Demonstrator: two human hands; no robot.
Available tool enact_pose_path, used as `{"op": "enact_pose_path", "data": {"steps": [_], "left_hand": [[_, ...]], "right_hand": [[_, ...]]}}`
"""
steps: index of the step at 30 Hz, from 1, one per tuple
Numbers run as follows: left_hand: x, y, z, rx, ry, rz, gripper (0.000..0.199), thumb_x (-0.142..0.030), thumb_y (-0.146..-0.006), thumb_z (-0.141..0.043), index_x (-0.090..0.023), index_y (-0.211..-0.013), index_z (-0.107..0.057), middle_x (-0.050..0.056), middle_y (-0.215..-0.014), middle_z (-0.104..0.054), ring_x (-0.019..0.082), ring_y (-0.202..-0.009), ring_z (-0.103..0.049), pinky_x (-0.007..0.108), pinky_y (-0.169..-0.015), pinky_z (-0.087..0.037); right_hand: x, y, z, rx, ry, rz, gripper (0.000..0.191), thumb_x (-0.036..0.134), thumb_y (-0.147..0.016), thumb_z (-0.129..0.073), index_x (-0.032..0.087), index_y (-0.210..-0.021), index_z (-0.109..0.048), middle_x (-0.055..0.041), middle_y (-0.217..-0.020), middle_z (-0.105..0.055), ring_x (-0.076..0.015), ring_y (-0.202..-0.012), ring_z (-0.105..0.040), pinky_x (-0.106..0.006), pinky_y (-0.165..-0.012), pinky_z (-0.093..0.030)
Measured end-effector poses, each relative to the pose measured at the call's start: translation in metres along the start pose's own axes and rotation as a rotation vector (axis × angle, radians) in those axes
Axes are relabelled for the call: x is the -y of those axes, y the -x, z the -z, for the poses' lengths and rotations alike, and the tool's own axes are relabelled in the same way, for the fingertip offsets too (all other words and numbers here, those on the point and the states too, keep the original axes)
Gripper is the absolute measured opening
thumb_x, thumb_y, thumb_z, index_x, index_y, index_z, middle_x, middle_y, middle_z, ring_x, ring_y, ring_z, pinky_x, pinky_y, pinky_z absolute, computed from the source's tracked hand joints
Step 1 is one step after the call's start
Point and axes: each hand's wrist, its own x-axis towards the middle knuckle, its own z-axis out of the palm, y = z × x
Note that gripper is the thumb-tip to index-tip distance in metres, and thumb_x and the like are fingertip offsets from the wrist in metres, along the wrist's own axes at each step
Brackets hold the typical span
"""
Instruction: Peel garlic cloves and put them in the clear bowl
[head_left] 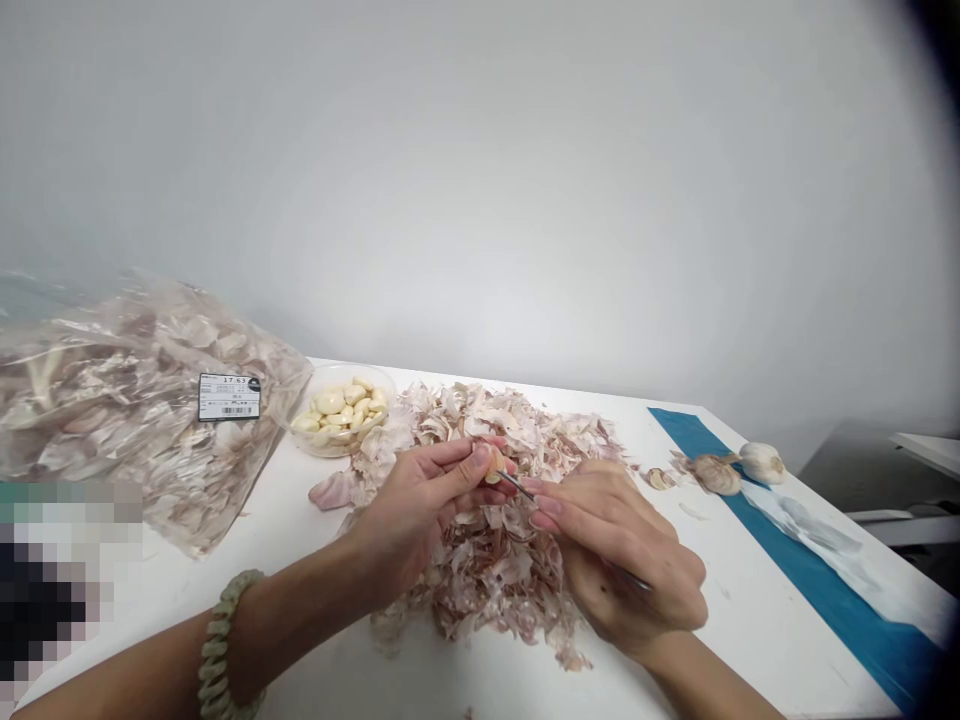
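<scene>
Between the thumb and fingers of my left hand (431, 490) is a garlic clove (493, 464), partly covered by the fingertips. My right hand (626, 545) grips a thin metal tool (516, 484), its tip touching the clove; whether it is a knife I cannot tell. Part of its handle shows below the palm. Both hands are above a big heap of garlic skins (499, 575) on the white table. To the left of the heap, a clear round bowl (291, 440) contains several peeled garlic cloves (345, 408).
A clear plastic bag (142, 400) full of garlic skins, with a label, stands at the left. Garlic bulbs (762, 463) lie at the right near a blue strip (795, 560) and a crumpled white plastic sheet (817, 530). A grey wall (525, 200) rises behind the table.
</scene>
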Motion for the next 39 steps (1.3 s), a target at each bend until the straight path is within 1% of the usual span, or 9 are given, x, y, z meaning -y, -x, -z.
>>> {"op": "enact_pose_path", "data": {"steps": [9,15,18,21,24,28,31,34,39], "left_hand": [[-0.0024,0.0016,0.0019,0.025,-0.038,0.010,0.012,-0.027,-0.078,-0.068,-0.016,-0.082,-0.073,-0.001,-0.078,-0.063,0.006,-0.072,-0.058,0.019,-0.076,-0.046],[-0.0043,0.0017,0.0036,0.027,-0.054,0.047,0.015,-0.029,-0.077,-0.069,-0.015,-0.079,-0.072,-0.001,-0.075,-0.062,0.007,-0.069,-0.058,0.020,-0.074,-0.046],[-0.0062,0.0007,0.0048,0.037,-0.042,0.062,0.016,-0.029,-0.077,-0.069,-0.015,-0.084,-0.072,-0.001,-0.075,-0.062,0.006,-0.068,-0.058,0.019,-0.071,-0.046],[-0.0075,-0.0002,0.0050,0.029,-0.024,0.072,0.015,-0.026,-0.077,-0.069,-0.014,-0.084,-0.073,-0.001,-0.073,-0.062,0.006,-0.066,-0.057,0.019,-0.070,-0.045],[-0.0077,-0.0003,0.0045,0.035,-0.006,0.080,0.015,-0.026,-0.077,-0.069,-0.014,-0.085,-0.073,0.000,-0.072,-0.062,0.006,-0.065,-0.057,0.019,-0.069,-0.045],[-0.0082,0.0005,0.0048,0.089,-0.024,0.091,0.017,-0.028,-0.078,-0.068,-0.015,-0.086,-0.073,0.001,-0.077,-0.062,0.007,-0.066,-0.056,0.020,-0.068,-0.045],[-0.0096,0.0009,0.0059,0.114,-0.062,0.091,0.018,-0.030,-0.078,-0.068,-0.014,-0.084,-0.073,0.001,-0.081,-0.060,0.006,-0.066,-0.055,0.020,-0.068,-0.044],[-0.0100,0.0011,0.0068,0.131,-0.084,0.096,0.019,-0.031,-0.078,-0.067,-0.014,-0.081,-0.073,0.002,-0.082,-0.059,0.006,-0.066,-0.053,0.020,-0.067,-0.042],[-0.0049,0.0019,0.0063,0.175,-0.141,0.083,0.023,-0.032,-0.078,-0.066,-0.013,-0.066,-0.068,0.001,-0.067,-0.055,0.009,-0.063,-0.051,0.022,-0.064,-0.041]], "right_hand": [[0.0000,0.0028,0.0018,0.020,0.054,0.009,0.047,-0.010,-0.070,-0.056,0.012,-0.111,-0.062,-0.0095,-0.095,-0.072,-0.0192,-0.078,-0.065,-0.039,-0.063,-0.046],[0.0001,0.0024,0.0033,0.042,0.062,0.038,0.048,-0.010,-0.069,-0.056,0.010,-0.112,-0.061,-0.0111,-0.097,-0.072,-0.0202,-0.079,-0.065,-0.039,-0.062,-0.046],[-0.0014,0.0014,0.0006,-0.008,0.046,0.041,0.046,-0.010,-0.068,-0.060,0.011,-0.109,-0.063,-0.0101,-0.095,-0.072,-0.0196,-0.076,-0.065,-0.037,-0.060,-0.046],[-0.0027,-0.0007,-0.0034,-0.075,0.006,0.000,0.042,-0.009,-0.067,-0.063,0.012,-0.104,-0.065,-0.0080,-0.089,-0.073,-0.0187,-0.073,-0.066,-0.035,-0.057,-0.047],[-0.0031,-0.0030,-0.0051,-0.081,-0.027,-0.039,0.040,-0.009,-0.068,-0.064,0.013,-0.101,-0.066,-0.0070,-0.086,-0.073,-0.0194,-0.074,-0.067,-0.035,-0.057,-0.048],[-0.0029,-0.0054,-0.0041,-0.088,-0.046,-0.034,0.038,-0.008,-0.068,-0.063,0.012,-0.100,-0.066,-0.0077,-0.087,-0.073,-0.0197,-0.076,-0.067,-0.035,-0.056,-0.049],[-0.0029,-0.0060,-0.0032,-0.076,-0.076,-0.053,0.036,-0.008,-0.069,-0.062,0.012,-0.099,-0.067,-0.0072,-0.086,-0.073,-0.0196,-0.077,-0.067,-0.035,-0.058,-0.051],[-0.0035,-0.0055,-0.0025,-0.068,-0.103,-0.050,0.038,-0.009,-0.069,-0.062,0.012,-0.100,-0.066,-0.0068,-0.086,-0.073,-0.0193,-0.078,-0.068,-0.035,-0.058,-0.053],[-0.0053,-0.0042,0.0001,-0.113,-0.077,-0.032,0.041,-0.011,-0.069,-0.057,0.012,-0.102,-0.066,-0.0074,-0.089,-0.073,-0.0197,-0.078,-0.068,-0.034,-0.057,-0.052]]}}
